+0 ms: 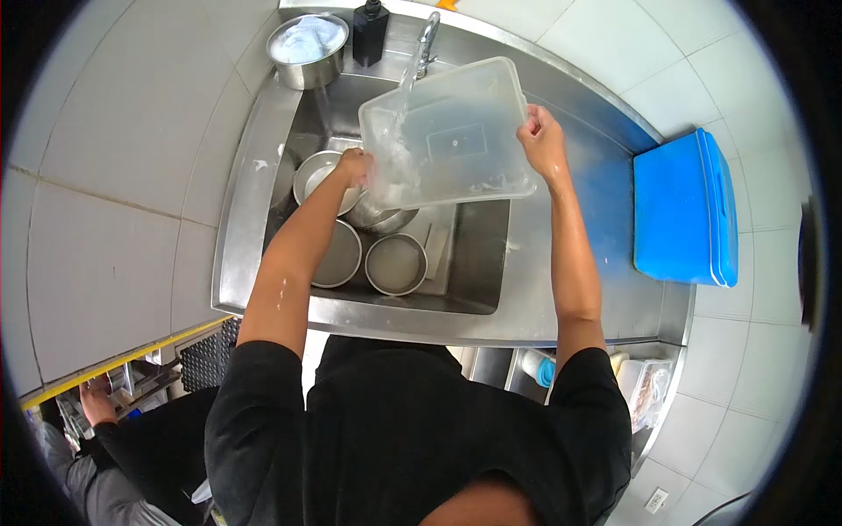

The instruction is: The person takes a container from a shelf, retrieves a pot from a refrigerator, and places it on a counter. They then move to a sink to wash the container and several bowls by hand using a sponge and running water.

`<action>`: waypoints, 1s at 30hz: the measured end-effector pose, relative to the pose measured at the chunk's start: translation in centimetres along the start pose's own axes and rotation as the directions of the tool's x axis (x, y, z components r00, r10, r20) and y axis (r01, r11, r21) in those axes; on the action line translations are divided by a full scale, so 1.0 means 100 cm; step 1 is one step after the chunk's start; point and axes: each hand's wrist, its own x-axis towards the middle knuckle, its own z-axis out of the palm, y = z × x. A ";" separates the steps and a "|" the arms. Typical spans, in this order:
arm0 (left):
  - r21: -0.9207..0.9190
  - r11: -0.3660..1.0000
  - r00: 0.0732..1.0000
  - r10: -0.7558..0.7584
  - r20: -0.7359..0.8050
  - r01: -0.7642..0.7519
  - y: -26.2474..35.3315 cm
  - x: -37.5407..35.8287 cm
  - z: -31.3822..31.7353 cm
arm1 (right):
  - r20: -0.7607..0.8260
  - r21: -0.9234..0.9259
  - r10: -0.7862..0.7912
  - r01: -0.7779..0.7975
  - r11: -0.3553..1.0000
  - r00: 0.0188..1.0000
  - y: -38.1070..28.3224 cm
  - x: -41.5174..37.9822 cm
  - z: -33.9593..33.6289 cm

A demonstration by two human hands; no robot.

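Observation:
A clear rectangular plastic container (478, 118) is held tilted over the sink by both hands. My left hand (355, 167) is closed on its left edge, and my right hand (542, 140) grips its right edge. Water from the faucet (427, 39) runs onto its left part and spreads there. Below, in the sink basin (476, 263), sit several round metal pans, among them a pan with cloudy liquid (395, 265) and a pan partly behind my left forearm (338, 256). Part of the basin is hidden by the container.
A metal pot (309, 72) with a pale cloth stands at the sink's back left corner, beside a black bottle (370, 35). To the right, a blue cooler box (684, 210) rests on the steel counter (579, 197). Another person's hand (97, 401) shows at lower left.

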 end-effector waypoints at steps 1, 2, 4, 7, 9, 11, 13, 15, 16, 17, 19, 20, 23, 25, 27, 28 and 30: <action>0.033 0.999 0.999 0.023 -0.031 -0.022 0.004 -0.003 -0.001 | -0.019 0.020 -0.012 0.013 1.000 1.000 0.001 0.000 0.003; 0.069 0.997 0.997 0.048 -0.062 -0.044 0.003 -0.003 -0.003 | -0.041 0.040 -0.025 0.027 0.999 0.999 0.003 0.000 0.005; 0.101 0.992 0.996 0.079 -0.048 -0.074 0.001 -0.004 -0.007 | -0.037 0.019 -0.045 0.046 0.999 0.998 0.007 0.005 0.009; 0.117 0.989 0.995 0.094 -0.021 -0.091 -0.008 -0.005 -0.004 | -0.014 -0.039 -0.061 0.060 0.997 0.998 -0.001 0.012 0.007; 0.100 0.992 0.997 0.076 -0.009 -0.075 -0.012 -0.008 0.004 | 0.010 -0.077 -0.056 0.057 0.995 0.998 -0.017 0.018 0.001; 0.235 0.967 0.994 0.088 0.064 -0.100 -0.015 -0.013 0.012 | 0.073 -0.230 0.009 0.008 0.973 0.997 -0.033 0.025 -0.007; 0.268 0.956 0.993 0.104 0.054 -0.115 -0.018 -0.021 0.017 | 0.048 -0.244 -0.020 0.031 0.969 0.999 -0.034 0.032 -0.009; 0.307 0.943 0.992 0.118 0.045 -0.126 -0.019 -0.020 0.014 | 0.022 -0.254 -0.044 0.048 0.966 0.999 -0.029 0.041 -0.012; 0.333 0.935 0.992 0.106 0.061 -0.121 -0.015 -0.018 0.003 | 0.115 -0.227 0.086 -0.058 0.972 0.990 -0.023 0.048 -0.015; 0.359 0.926 0.993 0.091 0.075 -0.112 -0.013 -0.017 -0.010 | 0.212 -0.208 0.212 -0.168 0.964 0.954 -0.015 0.054 -0.018; 0.388 0.914 0.990 0.083 0.110 -0.120 0.004 -0.029 -0.036 | 0.286 -0.129 0.255 -0.226 0.965 0.924 0.016 0.063 -0.013; 0.411 0.902 0.986 0.080 0.150 -0.135 0.014 -0.035 -0.049 | 0.358 -0.059 0.287 -0.285 0.957 0.889 0.027 0.064 -0.009; 0.296 0.955 0.998 -0.030 0.061 0.011 0.038 -0.038 -0.091 | 0.464 -0.160 0.412 -0.383 0.910 0.785 0.032 0.060 -0.004; 0.219 0.975 0.990 0.006 0.138 -0.037 0.058 -0.054 -0.109 | 0.506 -0.165 0.425 -0.400 0.902 0.750 0.052 0.057 0.012; -0.047 0.999 0.993 0.034 0.116 -0.029 0.096 -0.110 -0.093 | 0.550 -0.176 0.441 -0.417 0.891 0.709 0.068 0.050 0.031; -0.043 0.999 0.994 0.031 0.106 -0.026 0.114 -0.128 -0.093 | 0.612 -0.121 0.393 -0.409 0.905 0.687 0.073 0.041 0.040; -0.054 0.998 0.996 -0.012 0.094 0.017 0.135 -0.147 -0.095 | 0.718 -0.008 0.283 -0.399 0.917 0.636 0.086 0.026 0.060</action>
